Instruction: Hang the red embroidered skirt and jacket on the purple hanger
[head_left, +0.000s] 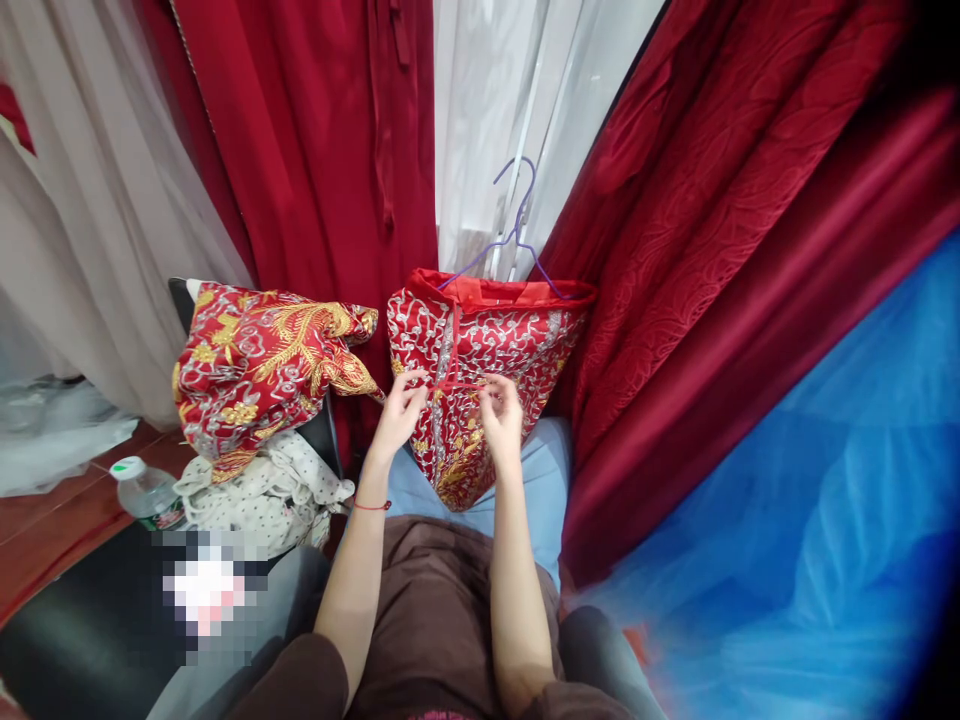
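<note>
A red bodice with silver and gold embroidery rests on my lap, with a purple wire hanger inside its open top. Thin red cord stretches sideways across its front. One side of the cord is pinched in my left hand, which wears a red string bracelet. At the other side, my right hand pinches the cord between thumb and fingers. Both hands are just in front of the embroidered cloth, a short way apart. The lower tip of the bodice lies on light blue cloth over my legs.
Another red and gold embroidered garment drapes over a chair back on the left. Below it are dotted white cloth, a plastic bottle and a black seat. Red gowns hang ahead; blue tulle spreads at right.
</note>
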